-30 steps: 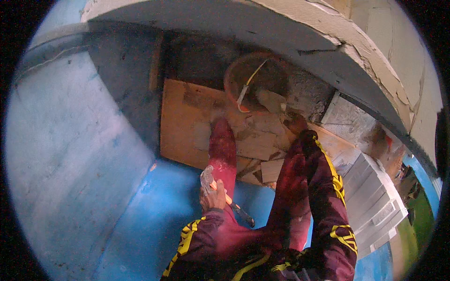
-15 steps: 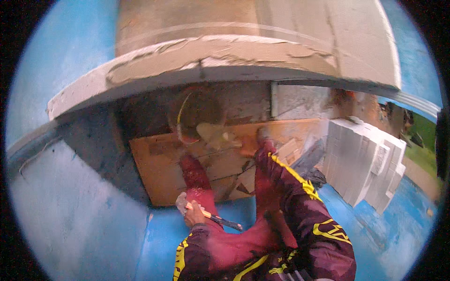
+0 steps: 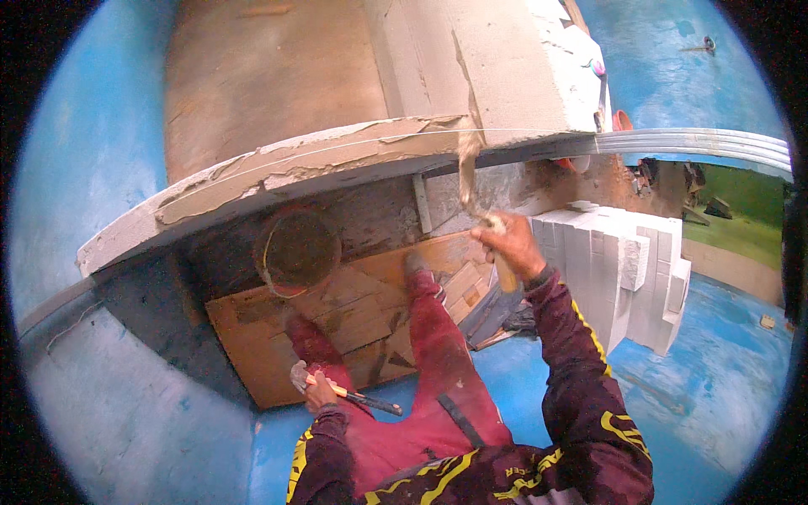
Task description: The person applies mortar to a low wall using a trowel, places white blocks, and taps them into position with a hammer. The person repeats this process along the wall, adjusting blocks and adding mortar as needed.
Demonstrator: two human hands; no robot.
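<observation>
My left hand [image 3: 321, 393] is closed round a hammer [image 3: 362, 399] with an orange and black handle; its greyish head points up and left, over my thigh. My right hand [image 3: 515, 244] grips a trowel [image 3: 467, 172] by its handle. The narrow blade reaches up to the front face of a low wall of pale blocks [image 3: 522, 93]. Its tip touches or nearly touches the wall's edge, beside a dark joint. Wet mortar [image 3: 337, 150] is spread along the wall's edge, and a thin taut string [image 3: 278, 154] runs across it.
Between my feet and the wall stands a round bucket [image 3: 300, 252] on a brown board [image 3: 244, 337]. White blocks [image 3: 589, 261] are stacked at my right. Grey metal channels [image 3: 699, 145] extend from the wall's right end. Blue walls [image 3: 93, 126] stand at left.
My right hand has come into view with the trowel, raised to the wall's edge. The view has shifted, so the wall and bucket sit further left. The left hand still holds the hammer.
</observation>
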